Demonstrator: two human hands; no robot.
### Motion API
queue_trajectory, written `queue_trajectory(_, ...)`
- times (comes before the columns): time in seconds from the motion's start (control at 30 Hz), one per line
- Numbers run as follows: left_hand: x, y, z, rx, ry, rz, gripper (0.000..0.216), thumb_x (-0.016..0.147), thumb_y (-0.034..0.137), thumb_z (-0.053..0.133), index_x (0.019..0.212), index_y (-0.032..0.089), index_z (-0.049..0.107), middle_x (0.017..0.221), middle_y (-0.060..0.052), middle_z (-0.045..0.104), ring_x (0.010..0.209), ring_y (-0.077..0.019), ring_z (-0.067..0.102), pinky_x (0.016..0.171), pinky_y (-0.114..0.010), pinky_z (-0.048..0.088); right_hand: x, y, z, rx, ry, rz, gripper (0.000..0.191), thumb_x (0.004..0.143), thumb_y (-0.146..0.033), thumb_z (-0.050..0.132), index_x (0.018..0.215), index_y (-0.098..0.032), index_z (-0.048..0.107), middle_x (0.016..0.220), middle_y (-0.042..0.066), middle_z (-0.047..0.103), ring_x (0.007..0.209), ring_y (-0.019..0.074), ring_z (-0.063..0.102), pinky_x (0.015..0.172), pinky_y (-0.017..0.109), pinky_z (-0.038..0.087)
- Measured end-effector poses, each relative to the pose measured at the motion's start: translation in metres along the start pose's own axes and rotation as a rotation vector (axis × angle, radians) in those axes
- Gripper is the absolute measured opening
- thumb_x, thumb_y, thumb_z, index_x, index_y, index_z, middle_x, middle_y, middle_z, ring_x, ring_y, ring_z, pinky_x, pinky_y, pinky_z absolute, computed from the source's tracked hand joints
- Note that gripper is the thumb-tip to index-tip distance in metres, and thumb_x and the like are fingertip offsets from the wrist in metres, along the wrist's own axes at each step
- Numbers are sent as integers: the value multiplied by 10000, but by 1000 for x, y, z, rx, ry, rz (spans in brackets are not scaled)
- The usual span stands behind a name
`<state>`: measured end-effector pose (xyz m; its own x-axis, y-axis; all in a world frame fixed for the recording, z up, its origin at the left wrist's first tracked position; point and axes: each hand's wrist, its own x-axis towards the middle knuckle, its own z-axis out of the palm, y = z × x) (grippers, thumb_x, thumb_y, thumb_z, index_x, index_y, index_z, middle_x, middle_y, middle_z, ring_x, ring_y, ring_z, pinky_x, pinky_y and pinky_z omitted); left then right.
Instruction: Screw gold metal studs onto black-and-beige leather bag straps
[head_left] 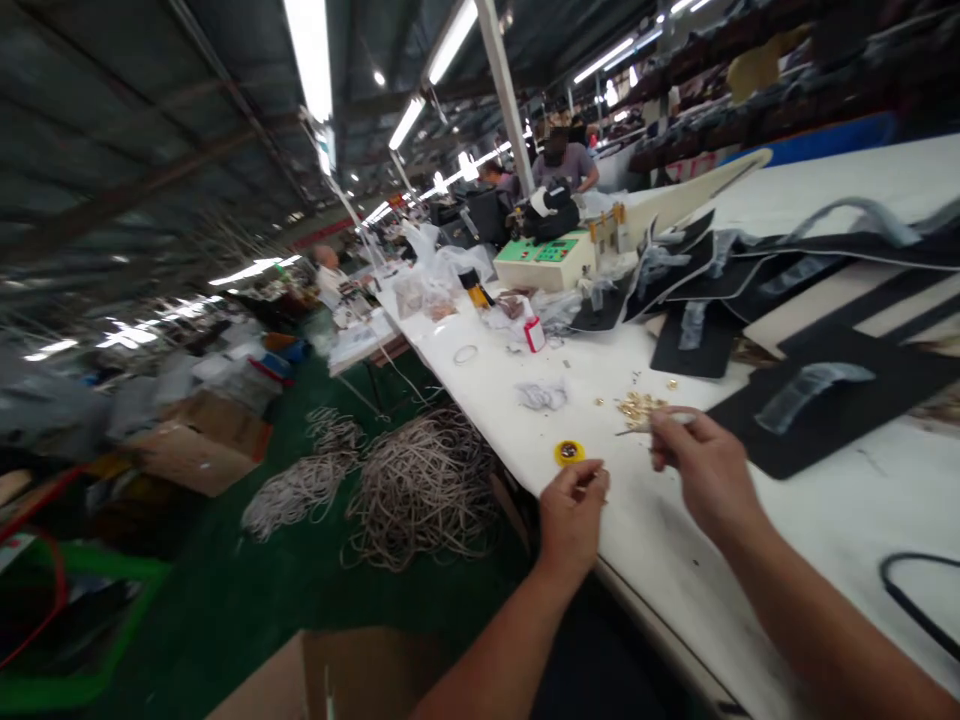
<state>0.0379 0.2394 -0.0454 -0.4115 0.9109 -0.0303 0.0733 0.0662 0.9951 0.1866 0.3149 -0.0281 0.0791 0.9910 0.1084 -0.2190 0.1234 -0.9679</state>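
Note:
My right hand (705, 465) is closed around a thin screwdriver (679, 416) with a pale handle, its shaft pointing left over the white table. Just beyond the tool lies a loose pile of small gold metal fittings (637, 405). Near the table's front edge, my left hand (574, 510) is pinched, thumb against fingers; whatever tiny thing is between them is too small to make out. A round yellow dish (569, 453) with small dark metal pieces in it sits just beyond the left fingertips.
Black panels with plastic-wrapped handles (814, 395) are heaped at the right. Farther back stand a red-and-white bottle (534, 335) and a cream machine with green panels (546, 262). Tangled cord (424, 485) covers the floor at left. A cardboard box (360, 670) is below. Other people work in the background.

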Motion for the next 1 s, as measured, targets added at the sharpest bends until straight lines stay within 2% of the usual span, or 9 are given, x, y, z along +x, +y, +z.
queue_trajectory(0.07,3,-7,-15,30,51,34,307,775,317,769,1043,172,727,936,-59,760,776,-146,687,733,-261,562,-8,-1,14,7,-87,51,303,868,-508,698,864,-207,673,588,-25,588,491,129,529,499,277,436)
queue_trajectory(0.2,7,-22,-31,107,65,99,238,775,325,784,954,182,720,900,-48,772,832,-166,722,793,-268,564,-15,7,27,-62,-177,90,250,896,-449,674,857,-204,650,559,-41,587,494,119,521,518,257,424)
queue_trajectory(0.37,7,-23,-32,197,68,132,164,810,329,759,922,208,769,872,-21,789,788,-162,730,782,-270,575,-18,13,27,-118,-237,123,244,889,-440,678,850,-200,654,548,-41,590,486,122,523,508,253,415)
queue_trajectory(0.6,11,-21,-31,220,54,168,131,841,295,734,938,226,787,881,-13,796,772,-159,735,748,-266,586,-20,16,27,-183,-238,130,239,893,-437,676,863,-200,660,545,-41,595,499,124,527,528,257,414)
queue_trajectory(0.83,11,-28,-28,166,34,136,397,827,269,757,1215,228,684,979,-36,795,807,-161,749,748,-268,587,-21,14,30,-214,-237,124,242,885,-438,675,859,-198,663,541,-41,586,500,123,524,522,247,417)
queue_trajectory(1.0,11,-27,-28,173,20,133,470,844,269,742,1299,233,634,982,-36,796,854,-165,750,784,-272,584,-19,13,30,-247,-239,118,257,886,-449,664,855,-194,661,542,-38,584,495,128,528,516,251,416)
